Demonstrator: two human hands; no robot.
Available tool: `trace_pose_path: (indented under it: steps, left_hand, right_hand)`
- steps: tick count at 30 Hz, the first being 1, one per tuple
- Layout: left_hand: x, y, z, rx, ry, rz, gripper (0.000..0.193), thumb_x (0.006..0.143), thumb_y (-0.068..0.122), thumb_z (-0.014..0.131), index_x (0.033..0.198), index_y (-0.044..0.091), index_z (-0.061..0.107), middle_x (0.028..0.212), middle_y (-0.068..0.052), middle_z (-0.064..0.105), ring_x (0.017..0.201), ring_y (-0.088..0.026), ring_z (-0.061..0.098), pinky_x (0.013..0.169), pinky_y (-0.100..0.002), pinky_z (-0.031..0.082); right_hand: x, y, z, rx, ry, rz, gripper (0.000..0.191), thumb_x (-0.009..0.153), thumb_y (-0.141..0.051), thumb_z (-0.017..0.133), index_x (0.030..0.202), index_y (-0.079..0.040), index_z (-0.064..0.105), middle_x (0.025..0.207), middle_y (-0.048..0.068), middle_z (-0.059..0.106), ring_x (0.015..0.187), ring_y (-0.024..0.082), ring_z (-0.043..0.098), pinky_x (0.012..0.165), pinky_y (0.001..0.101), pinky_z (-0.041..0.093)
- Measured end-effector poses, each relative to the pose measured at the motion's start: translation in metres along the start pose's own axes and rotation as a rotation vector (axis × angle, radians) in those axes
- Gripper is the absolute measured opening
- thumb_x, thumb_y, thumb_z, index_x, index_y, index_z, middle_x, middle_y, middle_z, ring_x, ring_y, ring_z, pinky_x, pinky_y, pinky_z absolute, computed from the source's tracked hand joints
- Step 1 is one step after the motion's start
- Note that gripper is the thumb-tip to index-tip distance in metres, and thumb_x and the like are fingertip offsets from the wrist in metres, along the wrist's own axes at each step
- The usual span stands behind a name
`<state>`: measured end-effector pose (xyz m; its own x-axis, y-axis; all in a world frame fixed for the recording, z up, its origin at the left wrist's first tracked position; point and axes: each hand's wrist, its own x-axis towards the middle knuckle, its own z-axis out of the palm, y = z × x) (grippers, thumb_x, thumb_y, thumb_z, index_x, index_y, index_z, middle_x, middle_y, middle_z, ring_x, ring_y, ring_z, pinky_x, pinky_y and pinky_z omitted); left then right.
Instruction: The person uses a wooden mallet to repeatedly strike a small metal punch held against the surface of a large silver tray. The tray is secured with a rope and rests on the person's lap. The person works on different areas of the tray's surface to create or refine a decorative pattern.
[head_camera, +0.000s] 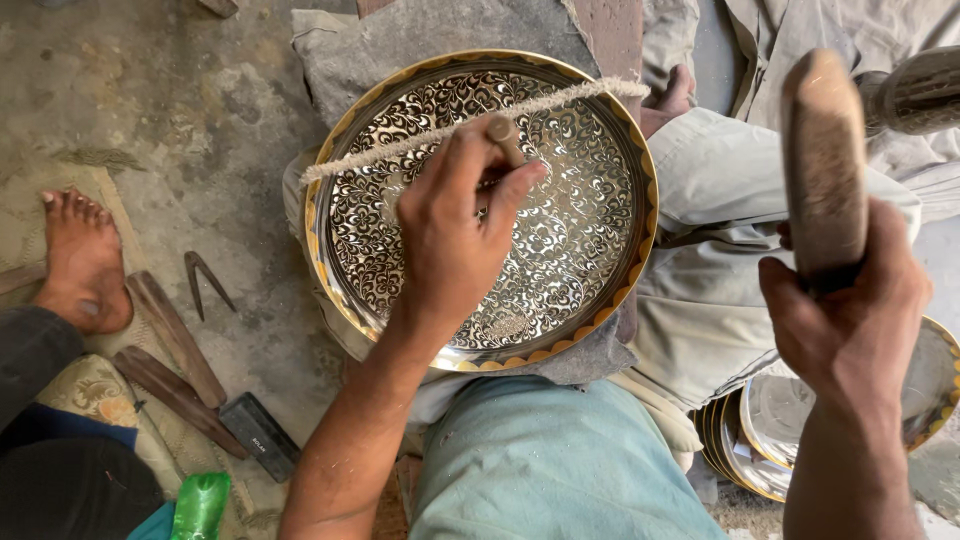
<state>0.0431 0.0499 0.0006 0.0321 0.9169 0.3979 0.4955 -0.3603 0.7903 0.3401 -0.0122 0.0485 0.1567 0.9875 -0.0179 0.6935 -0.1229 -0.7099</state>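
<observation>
Two hands are at work: the left hand (455, 235) pinches a small wooden-handled chisel (506, 139), its tip down on the engraved round metal plate (590, 230), while the right hand (850, 315) grips a raised wooden mallet (824, 165) off to the side. A twisted cord (400, 148) crosses the plate, which rests on grey cloth (420, 40). More plates (770, 420) are stacked below the right hand; another person's bare foot (85, 265) rests on the floor beside wooden tools (175, 340).
</observation>
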Motion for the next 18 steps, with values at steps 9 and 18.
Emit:
trace_pose_path:
  steps: [9, 18]
  left_hand:
    - [-0.001, -0.008, 0.051, -0.027, 0.150, -0.025, 0.026, 0.110, 0.026, 0.065, 0.126, 0.008, 0.057, 0.097, 0.000, 0.069, 0.082, -0.010, 0.074, 0.064, -0.020, 0.067]
    - [0.001, -0.010, 0.050, 0.006, 0.120, -0.033, 0.026, 0.110, 0.025, 0.065, 0.128, 0.009, 0.057, 0.096, 0.000, 0.068, 0.087, -0.012, 0.073, 0.071, -0.022, 0.066]
  right_hand:
    - [0.021, -0.018, -0.013, 0.253, 0.022, -0.107, 0.045, 0.092, -0.006, 0.072, 0.131, 0.004, 0.053, 0.115, 0.010, 0.066, 0.103, 0.017, 0.066, 0.091, 0.0311, 0.054]
    - [0.077, -0.094, -0.020, -0.431, -0.107, -0.630, 0.042, 0.092, 0.004, 0.069, 0.132, 0.003, 0.058, 0.111, 0.015, 0.066, 0.095, 0.024, 0.066, 0.083, 0.0351, 0.054]
